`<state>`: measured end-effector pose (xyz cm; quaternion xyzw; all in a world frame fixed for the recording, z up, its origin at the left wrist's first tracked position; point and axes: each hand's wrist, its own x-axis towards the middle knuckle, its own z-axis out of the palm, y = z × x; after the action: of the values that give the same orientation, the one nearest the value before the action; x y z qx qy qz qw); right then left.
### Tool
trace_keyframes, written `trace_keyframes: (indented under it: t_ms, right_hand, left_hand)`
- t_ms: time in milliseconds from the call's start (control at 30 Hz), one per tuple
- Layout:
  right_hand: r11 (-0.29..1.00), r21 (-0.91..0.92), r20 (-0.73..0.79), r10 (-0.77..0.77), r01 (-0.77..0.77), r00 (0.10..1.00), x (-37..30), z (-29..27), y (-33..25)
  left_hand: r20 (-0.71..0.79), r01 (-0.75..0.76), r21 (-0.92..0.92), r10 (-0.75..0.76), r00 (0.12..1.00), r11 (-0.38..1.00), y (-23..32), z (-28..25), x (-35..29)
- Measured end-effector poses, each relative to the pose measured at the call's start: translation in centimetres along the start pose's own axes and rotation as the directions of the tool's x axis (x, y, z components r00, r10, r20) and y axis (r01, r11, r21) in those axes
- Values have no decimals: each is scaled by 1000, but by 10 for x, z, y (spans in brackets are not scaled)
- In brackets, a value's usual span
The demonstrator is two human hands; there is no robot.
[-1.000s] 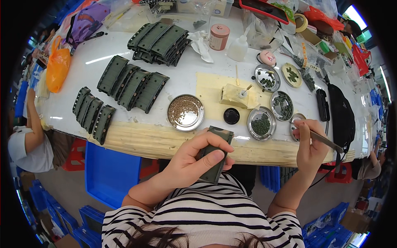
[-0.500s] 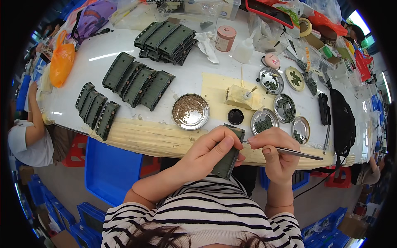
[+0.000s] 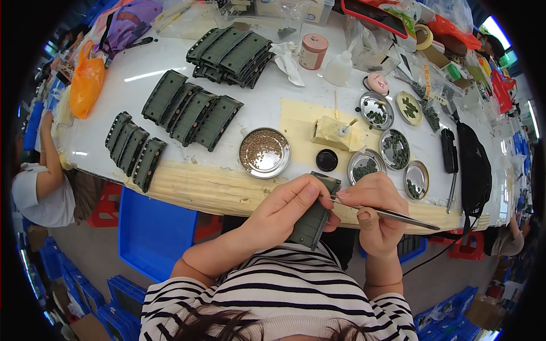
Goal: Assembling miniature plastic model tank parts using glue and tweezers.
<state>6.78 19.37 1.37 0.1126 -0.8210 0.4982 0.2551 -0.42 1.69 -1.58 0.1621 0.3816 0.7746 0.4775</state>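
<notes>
Above the table's front edge, my left hand [image 3: 277, 215] grips a dark green, slightly curved panel [image 3: 310, 227] with studs, thumb across its face. My right hand [image 3: 377, 211] pinches metal tweezers [image 3: 408, 220] whose tips meet the panel's right edge beside my left fingertips. Whether the tips hold a small part is too fine to see. Just beyond my hands are a round tin of brown bits [image 3: 275, 168], a small black pot [image 3: 326, 160] and a tin of green bits [image 3: 371, 177]. A tape-covered block [image 3: 330, 132] with thin sticks stands behind them.
Similar green panels [image 3: 199, 116] lie in rows at left, with a stack [image 3: 230, 54] behind. More tins of green pieces [image 3: 394, 149] sit at right, near a black pouch [image 3: 475, 165]. A blue bin [image 3: 153, 233] is below the table edge. Another person [image 3: 42, 190] sits far left.
The tweezers have tilted, their back end now lower, and my right hand has shifted slightly with them. My left hand keeps its grip on the panel. The whole view has drifted a little.
</notes>
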Motion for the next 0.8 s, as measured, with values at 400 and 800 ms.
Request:
trace_keyframes:
  t_ms: [400, 800]
  right_hand:
    - [996, -59, 4, -61, 61, 998, -1, -1, -2]
    - [772, -554, 134, -286, 310, 949, -4, 14, -11]
  left_hand:
    - [-58, -77, 40, 79, 995, 996, 3, 6, -3]
    - [24, -270, 572, 313, 950, 775, -5, 0, -6]
